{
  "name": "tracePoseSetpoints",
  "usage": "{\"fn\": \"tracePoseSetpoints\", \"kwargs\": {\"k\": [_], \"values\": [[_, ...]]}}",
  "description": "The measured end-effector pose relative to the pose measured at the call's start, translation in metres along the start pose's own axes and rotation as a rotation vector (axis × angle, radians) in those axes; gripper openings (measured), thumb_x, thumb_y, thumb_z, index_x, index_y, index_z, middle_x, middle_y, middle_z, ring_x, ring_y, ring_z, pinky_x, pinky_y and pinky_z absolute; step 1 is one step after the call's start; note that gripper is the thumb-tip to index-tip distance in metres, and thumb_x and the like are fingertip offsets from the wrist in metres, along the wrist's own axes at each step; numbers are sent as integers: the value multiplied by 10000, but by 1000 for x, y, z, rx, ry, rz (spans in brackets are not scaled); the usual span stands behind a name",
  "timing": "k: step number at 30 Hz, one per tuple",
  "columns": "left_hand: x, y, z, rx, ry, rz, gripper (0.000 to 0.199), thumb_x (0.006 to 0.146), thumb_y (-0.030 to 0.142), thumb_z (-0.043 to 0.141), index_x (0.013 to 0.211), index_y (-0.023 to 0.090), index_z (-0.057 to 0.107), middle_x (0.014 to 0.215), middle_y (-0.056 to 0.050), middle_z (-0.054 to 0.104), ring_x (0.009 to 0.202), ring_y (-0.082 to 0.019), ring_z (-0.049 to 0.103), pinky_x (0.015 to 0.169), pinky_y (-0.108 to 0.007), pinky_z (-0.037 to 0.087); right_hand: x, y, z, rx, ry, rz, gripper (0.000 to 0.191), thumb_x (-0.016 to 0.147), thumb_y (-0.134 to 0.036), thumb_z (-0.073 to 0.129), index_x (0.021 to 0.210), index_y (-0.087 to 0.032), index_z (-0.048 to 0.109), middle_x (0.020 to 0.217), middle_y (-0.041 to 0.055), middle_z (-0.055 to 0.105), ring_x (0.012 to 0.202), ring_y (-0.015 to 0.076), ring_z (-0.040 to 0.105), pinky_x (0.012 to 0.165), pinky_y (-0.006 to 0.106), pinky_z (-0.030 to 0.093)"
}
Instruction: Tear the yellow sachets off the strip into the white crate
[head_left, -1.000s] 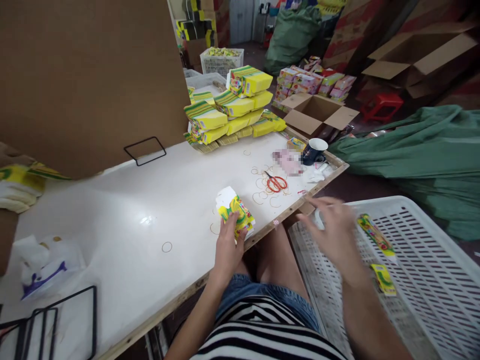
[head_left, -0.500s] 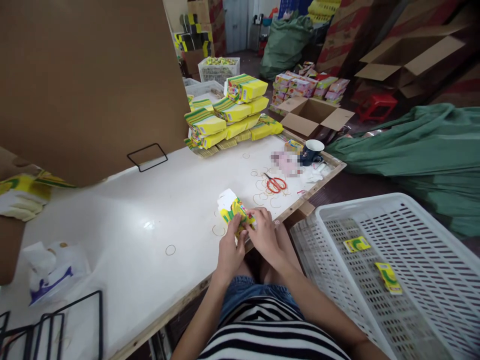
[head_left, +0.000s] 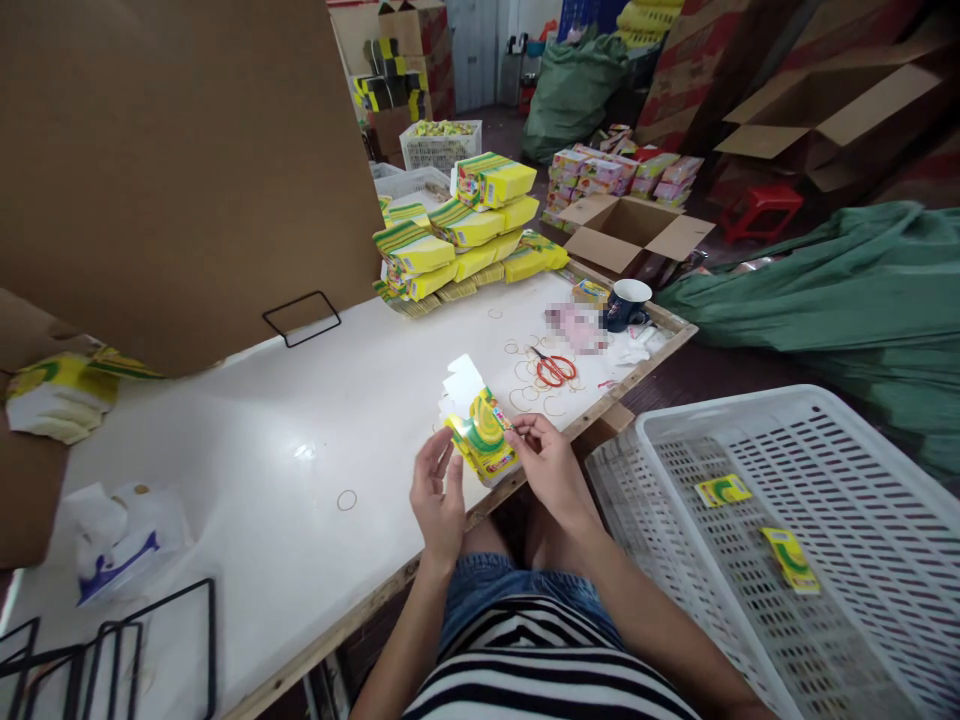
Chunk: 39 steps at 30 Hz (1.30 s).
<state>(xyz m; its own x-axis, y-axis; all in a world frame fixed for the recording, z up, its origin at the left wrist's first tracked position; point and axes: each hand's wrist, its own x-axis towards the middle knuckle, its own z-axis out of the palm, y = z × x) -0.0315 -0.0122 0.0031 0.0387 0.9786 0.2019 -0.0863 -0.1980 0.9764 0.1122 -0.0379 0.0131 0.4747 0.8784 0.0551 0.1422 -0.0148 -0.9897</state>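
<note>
1. Showing yellow print with a green swirl, the small carton [head_left: 486, 435] is sitting at the white table's [head_left: 247, 520] near edge, white flaps [head_left: 463, 382] standing open at its far end.
2. The right hand [head_left: 553, 470] is pinching its right edge; the left hand [head_left: 439, 495] is resting beside its left edge, thumb and fingers parted.
3. A white basket [head_left: 862, 510] is holding two yellow packets [head_left: 724, 490]; a far crate [head_left: 439, 155] is brimming with yellowish pieces [head_left: 442, 128].

Yellow carton [head_left: 486, 435] right between left hand [head_left: 436, 492] and right hand [head_left: 547, 470]! Printed face up, green-and-yellow swirl showing, colourful lettering toward near end. White flaps [head_left: 461, 385] unfolded at far end, pointing away from both hands. Carton slanted, right fingertips pinching right edge, left fingertips by left edge.
</note>
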Motion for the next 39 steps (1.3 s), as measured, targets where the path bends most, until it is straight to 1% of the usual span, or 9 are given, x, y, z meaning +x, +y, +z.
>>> {"fn": "tracePoseSetpoints", "kwargs": {"k": [2, 7, 10, 13, 19, 24, 32, 35, 39], "values": [[5, 1, 0, -192, 28, -108, 411, 798, 379, 710, 1163, 210, 624, 1203, -94, 679, 1123, -220, 634, 983, -350, 491, -4, -2, -3, 206, -33, 76, 259, 798, -412, 662, 904, -185, 600, 820, 48, 680, 766, 186, 634, 718, 316, 523], [13, 8, 8, -479, -355, -365, 513, 650, 539, 784, 999, 171, 708, 1042, -108, 743, 999, -274, 687, 878, -359, 535, -11, -3, -4, 425, -131, 239, 343, 654, -449, 800, 820, -185, 659, 799, 31, 708, 722, 166, 648, 715, 302, 535], [14, 12, 14, -503, -427, -372, 484, 644, 523, 794, 967, 171, 717, 1075, -115, 735, 1067, -294, 658, 902, -361, 518, -14, -3, -7, 425, -159, 237, 339, 641, -448, 815, 816, -185, 692, 795, 35, 723, 720, 171, 651, 711, 304, 539], [13, 11, 16, -482, -401, -366, 487, 660, 486, 796, 1012, 159, 710, 1063, -121, 735, 1030, -278, 668, 864, -339, 522, -16, -4, -12, 372, -188, 211, 369, 658, -450, 806, 887, -175, 716, 833, 54, 735, 743, 185, 652, 692, 306, 540], [12, 4, 15, -387, -263, -405, 377, 697, 417, 788, 949, 151, 698, 749, -22, 723, 599, -112, 622, 569, -203, 473, -18, -7, -15, 262, -204, 153, 383, 705, -503, 752, 855, -152, 715, 803, 60, 731, 743, 205, 661, 697, 322, 548], [12, 10, 18, -268, -289, -387, 372, 727, 416, 758, 982, 153, 697, 872, -59, 743, 769, -163, 666, 725, -259, 508, -19, -2, -17, 62, -61, 71, 325, 799, -484, 670, 788, -160, 649, 711, 36, 671, 635, 166, 597, 601, 278, 493], [10, 5, 20, -195, -213, -363, 335, 753, 396, 730, 948, 135, 650, 818, -51, 729, 745, -145, 664, 708, -242, 510, -17, 1, -18, -1, -134, 6, 290, 831, -463, 637, 797, -177, 605, 711, 23, 638, 617, 152, 569, 579, 262, 465], [8, 8, 19, -183, -250, -330, 476, 773, 323, 729, 1165, 189, 494, 854, -24, 718, 776, -147, 679, 717, -245, 519, -14, 3, -19, 49, -128, -17, 276, 824, -426, 656, 944, -185, 597, 809, 31, 651, 602, 132, 553, 551, 246, 461], [6, 22, 13, -188, -388, -286, 657, 827, 291, 681, 1342, 269, 274, 954, -30, 698, 794, -156, 690, 705, -262, 535, -8, -1, -30, 146, -262, -76, 531, 832, -367, 660, 1310, -249, 460, 1030, 48, 642, 621, 103, 555, 571, 231, 480]]}}
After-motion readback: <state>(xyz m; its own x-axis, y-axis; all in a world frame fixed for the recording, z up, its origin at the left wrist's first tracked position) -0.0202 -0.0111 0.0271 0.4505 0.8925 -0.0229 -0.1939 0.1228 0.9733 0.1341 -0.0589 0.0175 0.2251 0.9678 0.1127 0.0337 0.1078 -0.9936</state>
